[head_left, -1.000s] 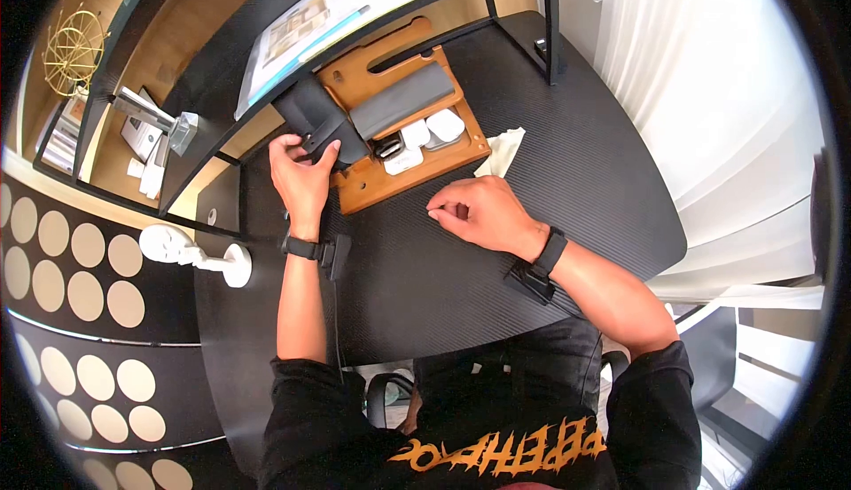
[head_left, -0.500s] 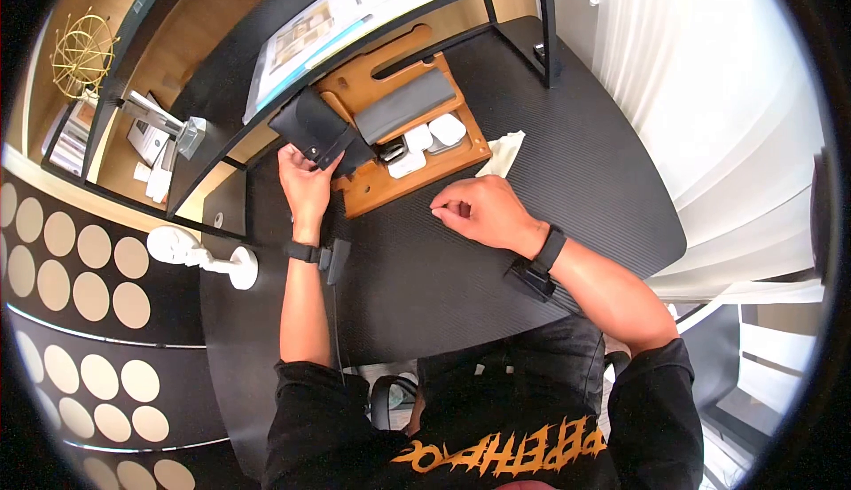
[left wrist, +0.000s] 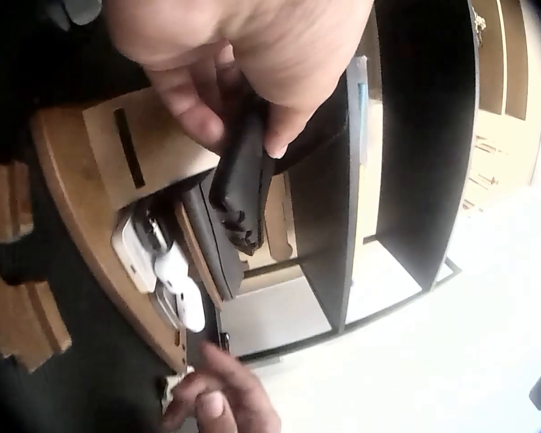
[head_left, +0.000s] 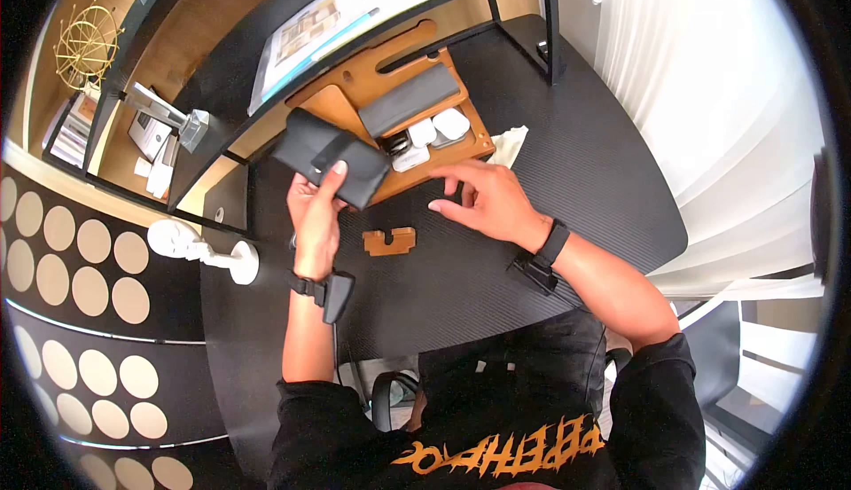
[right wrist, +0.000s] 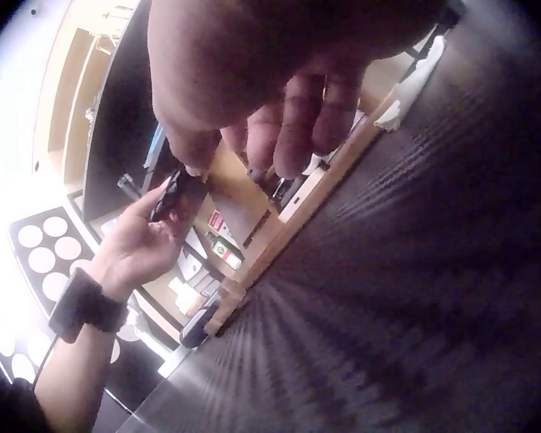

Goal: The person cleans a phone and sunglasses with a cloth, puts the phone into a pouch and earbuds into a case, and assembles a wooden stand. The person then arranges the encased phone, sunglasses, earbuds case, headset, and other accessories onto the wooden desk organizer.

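My left hand [head_left: 316, 224] grips a black leather pouch [head_left: 332, 155] with a strap across it, thumb on top and fingers beneath. In the left wrist view the pouch [left wrist: 239, 176] appears edge-on between thumb and fingers. The pouch is over the left part of a wooden desk organizer [head_left: 486, 146], covering some of it. My right hand [head_left: 496, 203] hovers at the organizer's front right with loosely bent fingers and thumb apart, holding nothing. On the desk in front of the organizer lies a small notched wooden piece [head_left: 390, 242].
The organizer carries a dark grey case [head_left: 409, 100], white earbud cases [head_left: 450, 124] and small dark items. A pale cloth [head_left: 508, 146] lies at its right. Behind stands a black-framed shelf [head_left: 551, 38] with papers [head_left: 328, 24]. A white figurine [head_left: 204, 250] stands left.
The left hand has lifted the pouch off the organizer's left side and brought it right and nearer. The notched wooden piece now lies apart on the desk. The right hand's fingers have spread.
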The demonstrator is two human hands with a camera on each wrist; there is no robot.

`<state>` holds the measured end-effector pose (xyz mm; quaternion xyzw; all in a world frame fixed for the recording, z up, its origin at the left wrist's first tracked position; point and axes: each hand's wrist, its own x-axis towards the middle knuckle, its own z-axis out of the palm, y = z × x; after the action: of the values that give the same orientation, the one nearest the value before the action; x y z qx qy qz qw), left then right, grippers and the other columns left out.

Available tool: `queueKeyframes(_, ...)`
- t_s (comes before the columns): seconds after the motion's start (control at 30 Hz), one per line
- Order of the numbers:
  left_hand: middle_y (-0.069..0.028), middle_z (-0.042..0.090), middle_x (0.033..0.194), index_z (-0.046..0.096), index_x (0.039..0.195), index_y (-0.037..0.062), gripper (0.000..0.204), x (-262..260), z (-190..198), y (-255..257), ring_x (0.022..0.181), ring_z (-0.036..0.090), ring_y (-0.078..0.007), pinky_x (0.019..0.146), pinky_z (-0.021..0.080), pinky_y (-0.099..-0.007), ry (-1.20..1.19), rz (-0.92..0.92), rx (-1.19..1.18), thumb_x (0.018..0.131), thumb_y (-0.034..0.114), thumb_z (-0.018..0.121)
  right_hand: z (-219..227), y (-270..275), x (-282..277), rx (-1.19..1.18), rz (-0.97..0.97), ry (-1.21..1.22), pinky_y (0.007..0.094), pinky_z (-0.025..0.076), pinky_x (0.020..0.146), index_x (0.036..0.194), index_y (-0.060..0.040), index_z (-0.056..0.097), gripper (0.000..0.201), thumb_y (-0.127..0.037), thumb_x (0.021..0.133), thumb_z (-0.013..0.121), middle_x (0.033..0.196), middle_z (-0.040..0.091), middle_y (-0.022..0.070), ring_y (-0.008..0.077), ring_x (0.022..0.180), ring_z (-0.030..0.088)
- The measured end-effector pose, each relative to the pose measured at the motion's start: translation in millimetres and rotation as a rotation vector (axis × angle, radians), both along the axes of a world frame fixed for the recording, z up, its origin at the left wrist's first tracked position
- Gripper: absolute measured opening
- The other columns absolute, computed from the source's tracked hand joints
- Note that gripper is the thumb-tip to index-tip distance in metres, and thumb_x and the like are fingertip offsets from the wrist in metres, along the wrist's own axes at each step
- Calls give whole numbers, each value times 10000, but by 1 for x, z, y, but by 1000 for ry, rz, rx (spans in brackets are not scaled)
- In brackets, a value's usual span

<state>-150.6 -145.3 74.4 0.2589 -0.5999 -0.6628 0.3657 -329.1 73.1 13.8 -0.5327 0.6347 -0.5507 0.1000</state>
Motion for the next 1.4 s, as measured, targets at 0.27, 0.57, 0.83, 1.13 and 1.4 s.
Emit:
queueKeyframes(0.27, -94, 733, 1190, 579, 1270, 12, 357, 5, -38, 67, 1025, 725, -145, 853, 621, -293, -28, -69, 102, 968, 9, 769, 3, 2, 1, 49, 91, 61, 294, 550, 647, 1379, -89, 682, 707, -252, 746, 949, 1035, 685, 44, 137, 663, 656)
queueKeyframes(0.57, -80, 712, 1184, 564, 1296, 6, 419, 13, -45, 91, 1046, 704, -140, 910, 599, -306, -72, -64, 29, 940, -46, 780, 5, 1, 11, 60, 86, 50, 293, 554, 665, 1367, -76, 673, 723, -271, 724, 942, 1018, 693, 54, 152, 696, 669)
queueKeyframes(0.83, -98, 705, 1232, 569, 1301, -1, 397, 24, -40, 89, 1099, 701, -161, 970, 589, -321, 3, -112, 125, 959, -24, 769, 1, -3, 15, 65, 10, -167, 347, 581, 699, 1380, -80, 590, 540, -116, 874, 776, 1200, 713, 99, 201, 836, 736)
queueKeyframes(1.13, -103, 690, 1285, 547, 1352, -10, 449, 27, -42, 88, 1172, 674, -170, 1049, 554, -347, -27, -149, 65, 960, -22, 764, -5, -8, 5, -250, -55, -53, 386, 486, 1070, 1094, -41, 759, 231, 48, 903, 664, 1455, 557, 148, 302, 1269, 626)
queueKeyframes(1.4, -107, 696, 1300, 546, 1387, -20, 477, 24, -39, 90, 1185, 671, -166, 1059, 534, -338, -25, -211, -34, 968, 16, 771, -8, -9, 8, -187, 17, -3, 435, 455, 1105, 974, -56, 817, 154, -195, 909, 824, 1384, 637, 178, 355, 1275, 611)
